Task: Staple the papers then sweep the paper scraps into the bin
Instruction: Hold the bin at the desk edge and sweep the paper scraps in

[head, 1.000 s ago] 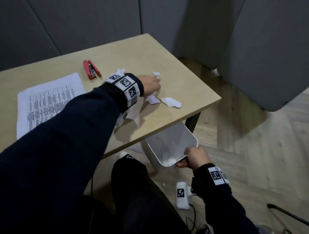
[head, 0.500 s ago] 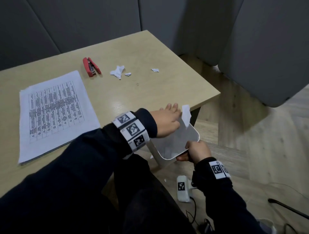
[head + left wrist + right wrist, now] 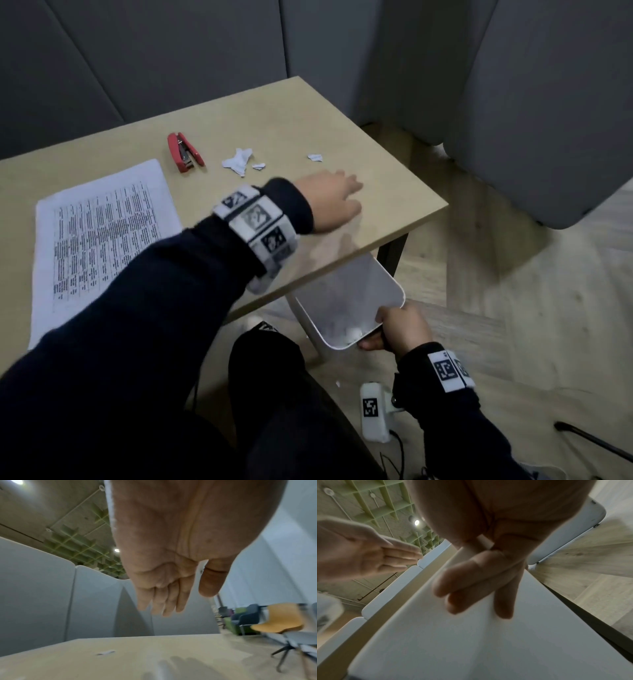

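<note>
**A:** Mid-sweep by the look of it. Left hand (image 3: 330, 198) flat over the worktop (image 3: 394, 192), fingers (image 3: 164, 601) straight and together, holding nothing. Right hand (image 3: 402, 329) curled round the bin (image 3: 346, 294) rim, bin tilted under the worktop's near edge. Some scraps already inside. Any tips for the rest?

**B:** Three scraps (image 3: 238, 161) left, all beyond the left hand: a big crumpled one just right of the stapler (image 3: 185, 153), a tiny one beside it, another (image 3: 315, 157) well to the right. Best to reach past the far ones, drop the hand's edge flat to the wood, then drag toward the bin in one slow pull. Too fast and light bits flutter off sideways. Worth keeping the bin rim tight up against the worktop edge, no gap.

**A:** And the papers (image 3: 99, 236)?

**B:** Left of the stapler, well clear of the sweep path. Staple itself too small to tell from here.
</note>
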`<state>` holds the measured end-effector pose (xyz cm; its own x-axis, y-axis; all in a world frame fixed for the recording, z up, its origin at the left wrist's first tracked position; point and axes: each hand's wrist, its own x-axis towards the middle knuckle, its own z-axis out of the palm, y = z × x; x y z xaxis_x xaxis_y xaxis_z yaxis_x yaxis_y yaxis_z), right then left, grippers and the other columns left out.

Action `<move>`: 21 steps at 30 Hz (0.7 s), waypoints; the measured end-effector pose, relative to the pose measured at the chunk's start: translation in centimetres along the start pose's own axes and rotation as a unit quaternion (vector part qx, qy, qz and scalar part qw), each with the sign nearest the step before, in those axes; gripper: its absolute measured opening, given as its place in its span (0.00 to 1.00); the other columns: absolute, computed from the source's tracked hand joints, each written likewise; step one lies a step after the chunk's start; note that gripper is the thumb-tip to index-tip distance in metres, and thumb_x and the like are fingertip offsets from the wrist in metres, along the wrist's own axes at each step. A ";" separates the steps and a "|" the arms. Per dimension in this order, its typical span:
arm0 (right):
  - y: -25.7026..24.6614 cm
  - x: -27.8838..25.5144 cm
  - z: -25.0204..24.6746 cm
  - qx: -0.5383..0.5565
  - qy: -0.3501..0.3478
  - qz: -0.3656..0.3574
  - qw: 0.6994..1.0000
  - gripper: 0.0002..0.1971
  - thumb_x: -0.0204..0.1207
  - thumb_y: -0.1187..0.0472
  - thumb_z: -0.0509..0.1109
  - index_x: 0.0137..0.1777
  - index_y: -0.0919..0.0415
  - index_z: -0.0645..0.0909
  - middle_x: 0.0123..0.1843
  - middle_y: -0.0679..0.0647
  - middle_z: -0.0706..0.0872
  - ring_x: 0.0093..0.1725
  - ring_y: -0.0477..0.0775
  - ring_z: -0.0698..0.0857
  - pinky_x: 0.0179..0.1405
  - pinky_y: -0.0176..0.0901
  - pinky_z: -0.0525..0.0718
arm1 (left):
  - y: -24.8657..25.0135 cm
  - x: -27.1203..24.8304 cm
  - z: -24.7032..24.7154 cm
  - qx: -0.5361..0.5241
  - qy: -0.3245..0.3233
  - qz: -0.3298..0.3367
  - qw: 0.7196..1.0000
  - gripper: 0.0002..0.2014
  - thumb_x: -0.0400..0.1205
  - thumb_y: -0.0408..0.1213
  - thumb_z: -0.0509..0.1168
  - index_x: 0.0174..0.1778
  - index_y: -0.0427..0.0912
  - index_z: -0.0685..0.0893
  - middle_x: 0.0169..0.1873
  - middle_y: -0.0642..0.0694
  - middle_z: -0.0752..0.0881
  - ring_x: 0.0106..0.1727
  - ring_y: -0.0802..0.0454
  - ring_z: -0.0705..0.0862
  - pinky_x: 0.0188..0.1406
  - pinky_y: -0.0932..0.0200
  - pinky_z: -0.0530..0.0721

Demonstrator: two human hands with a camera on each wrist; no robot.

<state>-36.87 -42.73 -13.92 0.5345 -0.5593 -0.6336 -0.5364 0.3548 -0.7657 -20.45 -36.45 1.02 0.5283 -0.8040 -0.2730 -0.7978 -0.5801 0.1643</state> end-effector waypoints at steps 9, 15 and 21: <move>-0.4 0.8 -0.6 -0.026 0.000 0.006 1.000 0.15 0.72 0.77 0.56 0.55 0.77 0.77 0.32 0.72 0.84 0.15 0.65 0.84 0.12 0.40 0.81 | -14.7 9.4 -2.1 0.105 -0.063 -0.243 0.962 0.19 0.86 0.34 0.55 0.70 0.28 0.77 0.71 0.28 0.77 0.71 0.35 0.78 0.71 0.46 0.74; -0.2 1.8 -0.6 -0.024 0.002 0.014 1.000 0.11 0.71 0.77 0.56 0.44 0.71 0.79 0.30 0.71 0.86 0.21 0.68 0.86 0.20 0.49 0.89 | -12.7 6.5 -0.7 0.064 -0.047 -0.189 0.979 0.17 0.87 0.29 0.52 0.71 0.29 0.76 0.73 0.29 0.75 0.73 0.36 0.75 0.71 0.48 0.72; -0.1 1.6 -0.1 -0.009 0.000 0.015 1.000 0.09 0.71 0.76 0.56 0.43 0.71 0.77 0.22 0.67 0.84 0.19 0.67 0.85 0.23 0.52 0.89 | -8.0 2.1 2.0 -0.062 -0.103 -0.110 0.987 0.23 0.87 0.38 0.51 0.79 0.40 0.68 0.84 0.42 0.60 0.82 0.48 0.64 0.79 0.55 0.60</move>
<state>-36.01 -43.71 -14.81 0.5186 -0.5481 -0.6563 -0.5633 0.3584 -0.7444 -13.57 -33.25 -2.74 0.6040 -0.6213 -0.4992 -0.6230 -0.7587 0.1904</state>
